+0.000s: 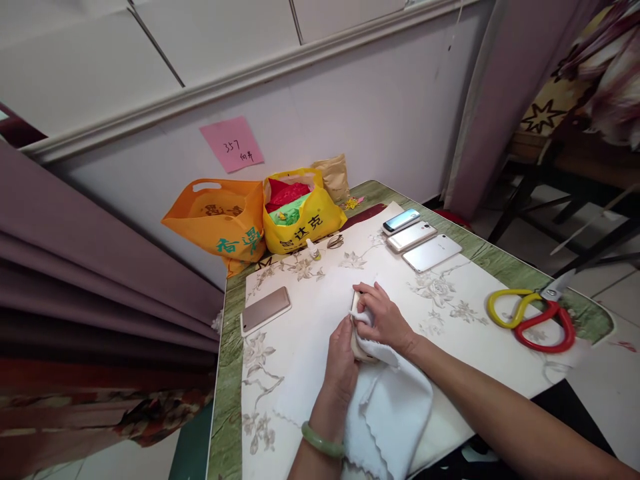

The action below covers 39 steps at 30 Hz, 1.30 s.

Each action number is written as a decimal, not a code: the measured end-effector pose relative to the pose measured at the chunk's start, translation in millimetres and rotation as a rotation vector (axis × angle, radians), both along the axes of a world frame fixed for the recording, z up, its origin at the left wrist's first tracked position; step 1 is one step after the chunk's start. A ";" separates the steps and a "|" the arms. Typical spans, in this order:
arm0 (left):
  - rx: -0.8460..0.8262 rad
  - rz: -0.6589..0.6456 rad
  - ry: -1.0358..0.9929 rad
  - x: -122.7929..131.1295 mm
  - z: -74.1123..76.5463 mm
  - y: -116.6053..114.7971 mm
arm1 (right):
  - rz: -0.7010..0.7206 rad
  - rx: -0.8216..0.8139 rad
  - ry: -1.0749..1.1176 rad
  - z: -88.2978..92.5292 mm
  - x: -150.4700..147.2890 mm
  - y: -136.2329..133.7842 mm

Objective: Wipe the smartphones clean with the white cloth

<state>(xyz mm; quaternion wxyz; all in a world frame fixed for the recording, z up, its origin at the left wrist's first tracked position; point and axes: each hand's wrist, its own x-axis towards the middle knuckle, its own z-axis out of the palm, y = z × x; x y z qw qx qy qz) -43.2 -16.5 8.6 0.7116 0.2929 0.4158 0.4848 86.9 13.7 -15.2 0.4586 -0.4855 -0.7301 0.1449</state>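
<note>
Near the front middle of the table, my left hand [342, 355] grips a pale gold phone [361, 352] along its left side. My right hand [381, 319] is closed on a white cloth [397, 407], its fingers pressing a bunched part of it against the phone's face. The cloth trails down toward me over the table's front, between my forearms. Both hands and the cloth cover most of the phone. A green bangle [323, 440] circles my left wrist.
A rose-gold phone [267, 311] lies at left, several phones [433, 253] at back right. Scissors [535, 313] overhang the right edge. Orange bag [220, 220], yellow bag [305, 223], small bottle [313, 250] and glasses [335, 242] stand at the back, by the wall.
</note>
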 end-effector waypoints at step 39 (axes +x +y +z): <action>-0.305 0.113 -0.270 -5.3 11.0 6.1 | -0.306 -0.088 0.307 -5.7 14.1 -0.6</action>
